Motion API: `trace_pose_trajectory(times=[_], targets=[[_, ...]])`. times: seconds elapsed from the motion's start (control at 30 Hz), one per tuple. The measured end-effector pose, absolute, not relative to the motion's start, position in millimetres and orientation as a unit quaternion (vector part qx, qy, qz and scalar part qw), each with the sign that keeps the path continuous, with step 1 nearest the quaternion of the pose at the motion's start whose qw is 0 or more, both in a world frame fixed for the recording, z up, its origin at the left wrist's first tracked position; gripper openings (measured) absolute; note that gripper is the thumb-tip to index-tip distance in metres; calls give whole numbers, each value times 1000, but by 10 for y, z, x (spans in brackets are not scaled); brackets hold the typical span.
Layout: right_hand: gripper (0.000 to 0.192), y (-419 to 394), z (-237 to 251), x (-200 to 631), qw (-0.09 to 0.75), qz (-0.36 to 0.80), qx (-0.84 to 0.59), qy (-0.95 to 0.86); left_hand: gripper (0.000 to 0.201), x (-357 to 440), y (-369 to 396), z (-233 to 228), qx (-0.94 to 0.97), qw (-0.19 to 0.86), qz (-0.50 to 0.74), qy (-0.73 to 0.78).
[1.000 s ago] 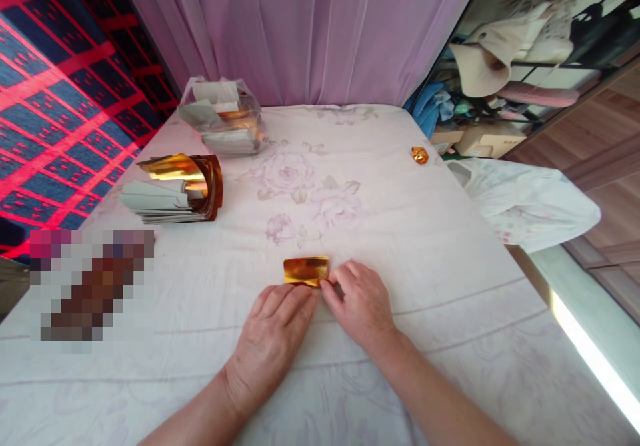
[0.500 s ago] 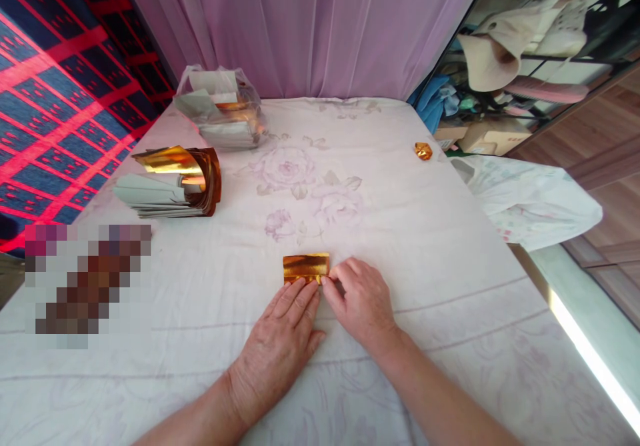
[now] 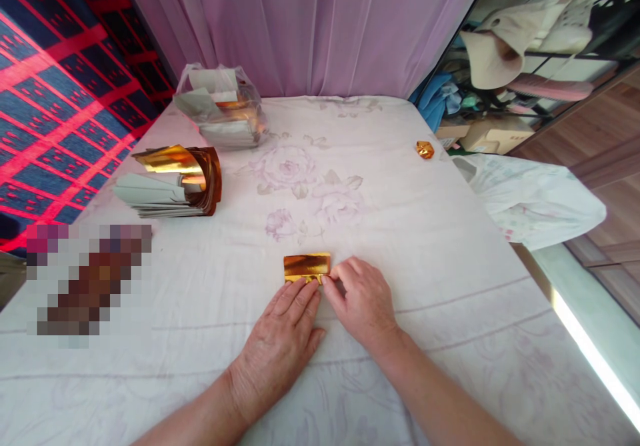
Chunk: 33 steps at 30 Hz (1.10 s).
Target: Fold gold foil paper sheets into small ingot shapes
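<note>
A folded piece of gold foil paper lies flat on the white flowered sheet in front of me. My left hand rests palm down, its fingertips pressing the paper's near edge. My right hand pinches the paper's near right corner between thumb and fingers.
A curled stack of gold and grey sheets lies at the left. A clear plastic bag with more sheets sits behind it. A small folded gold piece lies near the right edge. A white bag hangs beyond that edge.
My left hand slid forward onto the paper's near edge. My right hand shifted slightly at the corner. The paper stayed where it was.
</note>
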State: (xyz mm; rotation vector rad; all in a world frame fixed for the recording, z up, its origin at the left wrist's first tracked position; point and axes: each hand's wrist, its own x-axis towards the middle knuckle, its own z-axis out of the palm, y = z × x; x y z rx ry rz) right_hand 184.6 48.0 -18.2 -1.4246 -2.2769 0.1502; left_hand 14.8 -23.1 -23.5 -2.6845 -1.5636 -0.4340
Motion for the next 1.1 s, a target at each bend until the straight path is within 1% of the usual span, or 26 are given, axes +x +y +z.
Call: trace_pose_trajectory(times=[0.43, 1.1], targets=[[20, 477, -209, 1849, 227, 52, -521, -821, 47, 142, -214, -218, -859, 15, -136, -493], [17, 479, -211, 1850, 234, 52, -525, -817, 49, 132, -209, -208, -860, -6, -136, -492]])
